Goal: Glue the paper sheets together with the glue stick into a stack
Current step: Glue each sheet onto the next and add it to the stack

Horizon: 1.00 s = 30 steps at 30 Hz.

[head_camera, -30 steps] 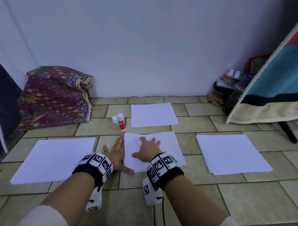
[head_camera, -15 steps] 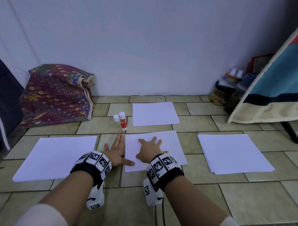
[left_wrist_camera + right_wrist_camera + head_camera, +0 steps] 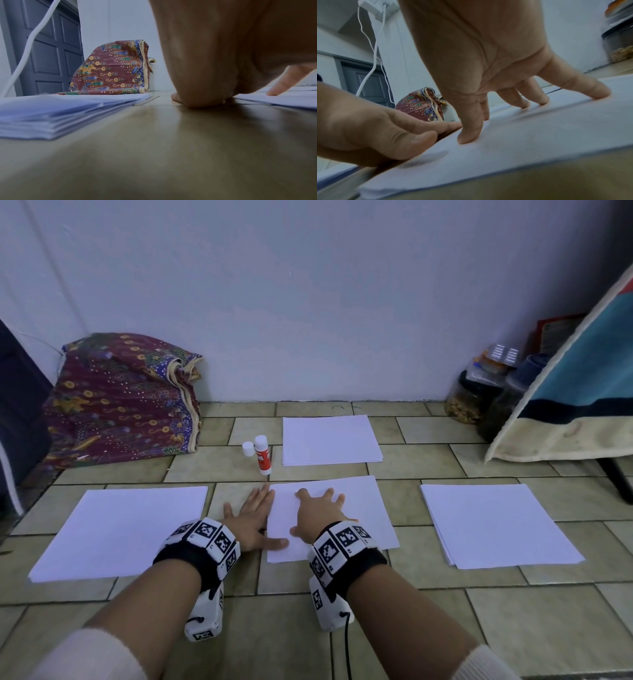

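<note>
Tiled floor (image 3: 445, 628) by white wall, 4 paper piles laid out. My R hand (image 3: 318, 513) spread flat on centre sheets (image 3: 363, 508); L hand (image 3: 250, 522) flat beside (thumb on edge). Glue stick (image 3: 263, 455) upright, uncapped, just beyond.

a plain pale wall (image 3: 308, 302) meets a beige tiled floor (image 3: 513, 628). a dark panelled door (image 3: 48, 54) stands far left, with what looks like a white cable (image 3: 29, 39).
</note>
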### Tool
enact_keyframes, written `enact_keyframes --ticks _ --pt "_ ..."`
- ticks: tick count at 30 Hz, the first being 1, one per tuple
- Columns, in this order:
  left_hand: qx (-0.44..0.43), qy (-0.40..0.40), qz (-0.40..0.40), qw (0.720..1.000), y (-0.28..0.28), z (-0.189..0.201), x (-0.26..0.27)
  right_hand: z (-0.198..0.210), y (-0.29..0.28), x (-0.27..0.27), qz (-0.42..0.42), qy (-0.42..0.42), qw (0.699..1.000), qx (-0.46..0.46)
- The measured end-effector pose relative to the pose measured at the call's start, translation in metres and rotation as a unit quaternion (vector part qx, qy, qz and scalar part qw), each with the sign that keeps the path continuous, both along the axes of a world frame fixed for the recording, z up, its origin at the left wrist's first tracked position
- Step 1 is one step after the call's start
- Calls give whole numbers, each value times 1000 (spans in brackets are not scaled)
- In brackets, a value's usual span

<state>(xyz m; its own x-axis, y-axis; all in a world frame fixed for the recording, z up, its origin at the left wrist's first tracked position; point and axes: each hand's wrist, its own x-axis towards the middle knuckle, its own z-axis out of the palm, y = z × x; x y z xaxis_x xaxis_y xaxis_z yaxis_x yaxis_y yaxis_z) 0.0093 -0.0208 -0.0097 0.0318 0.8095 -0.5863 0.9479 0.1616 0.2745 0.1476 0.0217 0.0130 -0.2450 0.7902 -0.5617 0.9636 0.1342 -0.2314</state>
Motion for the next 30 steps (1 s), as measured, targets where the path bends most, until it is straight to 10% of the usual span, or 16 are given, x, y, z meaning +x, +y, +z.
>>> enact_keyframes --ticks 12,19,30 --pt "3 145 -20 989 6 -4 9 6 2 -16 52 -83 994 42" --pt "24 206 -52 977 6 -2 10 3 11 4 213 16 976 41" --pt "13 199 -57 978 3 1 8 0 57 102 63 11 996 64"
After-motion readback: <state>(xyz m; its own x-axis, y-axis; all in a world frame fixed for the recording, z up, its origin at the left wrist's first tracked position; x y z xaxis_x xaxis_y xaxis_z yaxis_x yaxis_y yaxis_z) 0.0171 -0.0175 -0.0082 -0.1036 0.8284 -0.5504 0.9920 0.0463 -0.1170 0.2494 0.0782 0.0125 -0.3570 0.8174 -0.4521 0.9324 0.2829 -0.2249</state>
